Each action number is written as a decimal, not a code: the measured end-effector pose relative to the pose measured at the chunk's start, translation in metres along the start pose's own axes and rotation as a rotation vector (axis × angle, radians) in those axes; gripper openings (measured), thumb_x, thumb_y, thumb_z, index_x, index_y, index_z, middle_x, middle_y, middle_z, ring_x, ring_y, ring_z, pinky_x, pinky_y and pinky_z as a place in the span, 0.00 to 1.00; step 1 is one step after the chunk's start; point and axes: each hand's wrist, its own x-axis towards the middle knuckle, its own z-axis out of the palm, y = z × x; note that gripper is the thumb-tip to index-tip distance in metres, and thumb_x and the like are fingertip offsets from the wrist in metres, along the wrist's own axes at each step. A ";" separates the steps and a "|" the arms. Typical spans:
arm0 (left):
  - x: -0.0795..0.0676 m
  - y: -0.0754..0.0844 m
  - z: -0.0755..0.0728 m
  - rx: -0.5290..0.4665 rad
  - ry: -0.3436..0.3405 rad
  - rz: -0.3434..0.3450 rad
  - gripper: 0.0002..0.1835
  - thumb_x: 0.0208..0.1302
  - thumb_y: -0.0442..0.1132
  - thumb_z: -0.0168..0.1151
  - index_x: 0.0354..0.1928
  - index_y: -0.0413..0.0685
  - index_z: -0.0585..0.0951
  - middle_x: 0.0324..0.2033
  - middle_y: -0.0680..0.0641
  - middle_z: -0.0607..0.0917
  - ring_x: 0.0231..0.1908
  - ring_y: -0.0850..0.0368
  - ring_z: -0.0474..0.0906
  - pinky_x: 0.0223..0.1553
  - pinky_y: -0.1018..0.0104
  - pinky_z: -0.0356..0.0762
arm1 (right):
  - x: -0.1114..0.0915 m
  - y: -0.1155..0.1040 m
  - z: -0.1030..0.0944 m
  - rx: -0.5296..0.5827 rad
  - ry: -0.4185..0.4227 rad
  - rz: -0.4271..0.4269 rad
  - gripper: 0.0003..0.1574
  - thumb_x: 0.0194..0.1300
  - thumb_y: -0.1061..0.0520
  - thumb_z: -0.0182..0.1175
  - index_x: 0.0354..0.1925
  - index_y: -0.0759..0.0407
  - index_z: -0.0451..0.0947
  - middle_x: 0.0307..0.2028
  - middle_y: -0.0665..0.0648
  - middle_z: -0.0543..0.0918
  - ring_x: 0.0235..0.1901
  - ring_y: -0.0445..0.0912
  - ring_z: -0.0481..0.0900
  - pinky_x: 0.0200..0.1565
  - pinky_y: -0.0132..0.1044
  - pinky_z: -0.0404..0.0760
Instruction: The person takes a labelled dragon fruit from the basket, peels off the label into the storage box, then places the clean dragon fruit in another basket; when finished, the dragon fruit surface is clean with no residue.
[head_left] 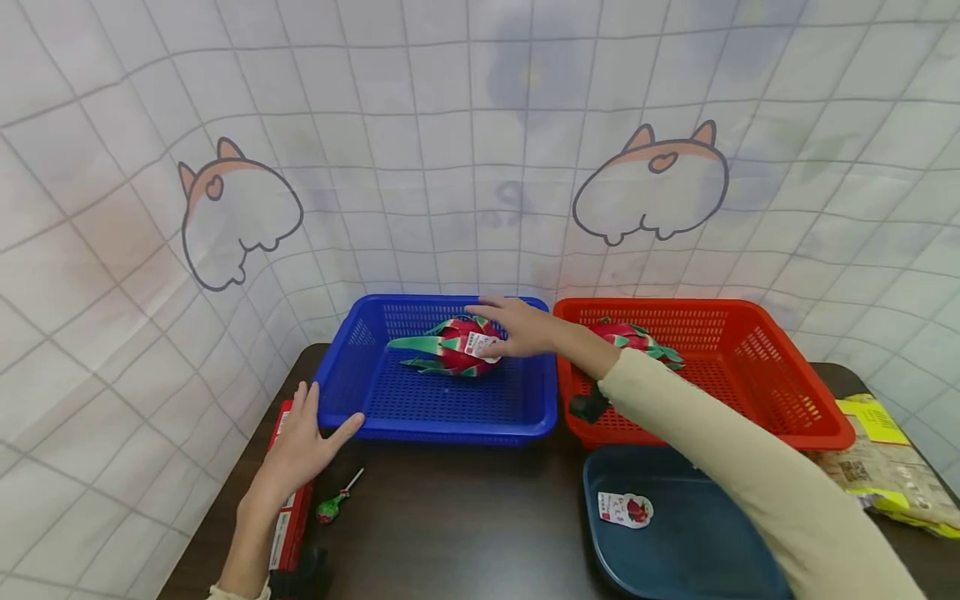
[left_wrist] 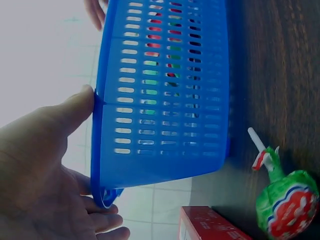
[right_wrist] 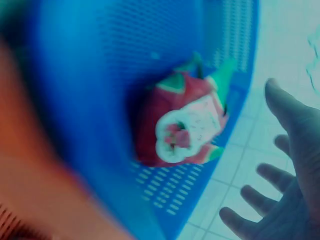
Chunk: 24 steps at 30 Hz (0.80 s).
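A dragon fruit (head_left: 453, 346) with green leaf tips and a white label lies in the blue basket (head_left: 442, 408). My right hand (head_left: 521, 327) hovers over its right end, fingers spread; the right wrist view shows a gap between hand and fruit (right_wrist: 150, 127). At the basket's front left corner is my left hand (head_left: 303, 446), fingers extended. In the left wrist view its thumb touches the rim, while the fingers lie beyond the corner. Another dragon fruit (head_left: 626, 336) sits in the red basket (head_left: 735, 408), partly hidden by my right forearm.
A dark blue tray (head_left: 675, 550) with a loose dragon fruit label (head_left: 626, 510) stands in front of the red basket. A lollipop (head_left: 330, 508) and a long red box (head_left: 288, 533) lie at the left. A yellow-marked bag (head_left: 885, 467) lies at the right.
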 end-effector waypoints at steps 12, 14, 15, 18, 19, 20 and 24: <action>-0.001 0.000 0.002 -0.027 0.003 -0.030 0.60 0.61 0.69 0.54 0.75 0.34 0.37 0.75 0.31 0.36 0.74 0.29 0.32 0.65 0.25 0.41 | 0.063 0.011 0.021 0.260 0.030 0.057 0.45 0.69 0.45 0.57 0.74 0.59 0.53 0.74 0.61 0.58 0.74 0.56 0.55 0.73 0.53 0.56; -0.002 0.000 0.002 -0.020 0.000 -0.036 0.60 0.61 0.69 0.54 0.75 0.34 0.36 0.75 0.31 0.36 0.74 0.30 0.32 0.65 0.25 0.42 | 0.066 0.009 0.026 0.320 0.046 0.095 0.44 0.68 0.45 0.57 0.74 0.57 0.53 0.74 0.61 0.58 0.74 0.56 0.55 0.72 0.54 0.57; -0.002 0.000 0.001 -0.017 0.002 -0.038 0.60 0.61 0.69 0.54 0.75 0.34 0.37 0.75 0.31 0.36 0.74 0.30 0.32 0.65 0.25 0.42 | 0.068 0.009 0.030 0.352 0.052 0.120 0.44 0.68 0.45 0.57 0.74 0.56 0.54 0.74 0.61 0.57 0.74 0.57 0.55 0.72 0.55 0.58; -0.004 0.000 0.000 -0.007 0.006 -0.043 0.59 0.62 0.68 0.54 0.75 0.34 0.37 0.75 0.31 0.37 0.74 0.30 0.32 0.65 0.26 0.42 | 0.071 0.007 0.041 0.430 0.052 0.191 0.45 0.67 0.42 0.57 0.75 0.51 0.53 0.75 0.60 0.55 0.74 0.58 0.53 0.71 0.59 0.58; -0.004 0.000 0.000 -0.007 0.008 -0.042 0.59 0.62 0.68 0.53 0.75 0.34 0.37 0.75 0.31 0.37 0.74 0.30 0.32 0.66 0.26 0.42 | 0.072 0.008 0.044 0.448 0.050 0.206 0.45 0.67 0.41 0.56 0.75 0.51 0.53 0.75 0.60 0.54 0.75 0.58 0.52 0.70 0.60 0.58; -0.003 0.000 0.000 -0.006 0.009 -0.042 0.59 0.62 0.68 0.53 0.75 0.34 0.37 0.75 0.31 0.37 0.74 0.30 0.32 0.66 0.26 0.42 | 0.073 0.009 0.048 0.456 0.050 0.219 0.45 0.67 0.41 0.56 0.75 0.50 0.52 0.76 0.60 0.53 0.75 0.59 0.52 0.70 0.60 0.58; -0.003 0.001 0.000 -0.004 0.004 -0.044 0.59 0.61 0.69 0.53 0.75 0.33 0.38 0.75 0.31 0.37 0.74 0.30 0.32 0.66 0.27 0.41 | 0.075 0.012 0.062 0.474 0.055 0.250 0.46 0.65 0.41 0.58 0.75 0.48 0.54 0.75 0.61 0.53 0.73 0.58 0.53 0.69 0.59 0.61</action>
